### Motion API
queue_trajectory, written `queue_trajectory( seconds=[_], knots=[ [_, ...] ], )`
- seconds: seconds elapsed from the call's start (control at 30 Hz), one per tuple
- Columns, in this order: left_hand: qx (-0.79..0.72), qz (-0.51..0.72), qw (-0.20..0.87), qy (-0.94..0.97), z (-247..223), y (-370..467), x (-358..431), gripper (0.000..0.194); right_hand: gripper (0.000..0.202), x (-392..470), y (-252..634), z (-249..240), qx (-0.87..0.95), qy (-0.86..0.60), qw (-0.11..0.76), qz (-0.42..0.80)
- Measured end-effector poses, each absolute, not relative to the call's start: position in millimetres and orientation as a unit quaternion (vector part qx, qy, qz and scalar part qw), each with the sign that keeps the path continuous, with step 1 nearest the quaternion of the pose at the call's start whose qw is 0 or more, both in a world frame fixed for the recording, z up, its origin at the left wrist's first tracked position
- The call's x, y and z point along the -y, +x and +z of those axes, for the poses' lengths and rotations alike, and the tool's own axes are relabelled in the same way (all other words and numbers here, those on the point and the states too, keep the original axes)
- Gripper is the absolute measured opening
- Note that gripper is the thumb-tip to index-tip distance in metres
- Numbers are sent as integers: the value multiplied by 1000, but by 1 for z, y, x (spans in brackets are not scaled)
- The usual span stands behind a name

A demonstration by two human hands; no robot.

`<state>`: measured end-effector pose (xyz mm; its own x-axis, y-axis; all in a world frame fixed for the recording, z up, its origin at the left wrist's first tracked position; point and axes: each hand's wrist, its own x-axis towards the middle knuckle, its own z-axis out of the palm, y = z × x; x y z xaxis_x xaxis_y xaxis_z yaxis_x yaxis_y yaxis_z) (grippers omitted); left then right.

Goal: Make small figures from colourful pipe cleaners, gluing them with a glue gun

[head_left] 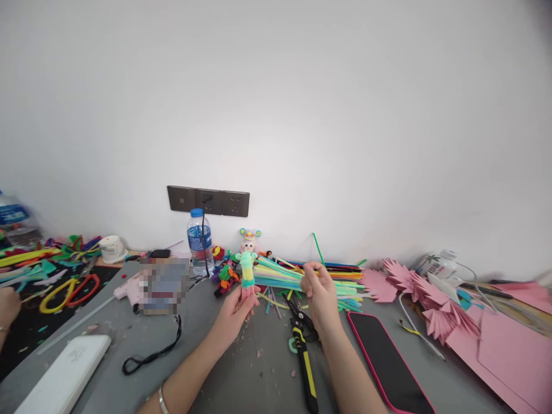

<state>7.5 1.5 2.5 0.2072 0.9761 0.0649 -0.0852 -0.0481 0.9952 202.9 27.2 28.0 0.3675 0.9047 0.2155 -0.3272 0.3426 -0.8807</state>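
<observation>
My left hand (pixel 237 310) is closed around the lower end of a small pipe cleaner doll (pixel 248 264). The doll stands upright, with a pale face, round ears, a green and yellow body and a pink bottom. To its right, my right hand (pixel 319 287) is raised in a pinch. A short green pipe cleaner (pixel 318 247) slants up from its fingertips; its lower end is hidden by the fingers. Behind and between both hands lies a bundle of pastel pipe cleaners (pixel 278 273). Yellow-and-black pliers (pixel 305 356) rest on the table just below my right hand.
A phone in a pink case (pixel 388 362) lies at right, near folded pink paper (pixel 448 310). A water bottle (pixel 199 241) stands by the wall. Further left are a white power bank (pixel 64 374), a pink glue gun (pixel 129 290), scissors (pixel 71 293) and another person's hand (pixel 8 307).
</observation>
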Motion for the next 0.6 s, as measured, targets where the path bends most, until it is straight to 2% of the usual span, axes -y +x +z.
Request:
queue_trajectory(
  seconds=[0.1, 0.4, 0.6],
  knots=[
    [-396, 479, 557, 550, 1, 7, -2, 47, 34, -27, 195, 24, 411, -394, 698, 434],
    [-413, 551, 518, 508, 16, -7, -10, 39, 33, -36, 222, 24, 287, -392, 789, 377],
    [-420, 526, 506, 540, 23, -7, -5, 44, 31, -34, 214, 24, 355, -392, 730, 433]
  ],
)
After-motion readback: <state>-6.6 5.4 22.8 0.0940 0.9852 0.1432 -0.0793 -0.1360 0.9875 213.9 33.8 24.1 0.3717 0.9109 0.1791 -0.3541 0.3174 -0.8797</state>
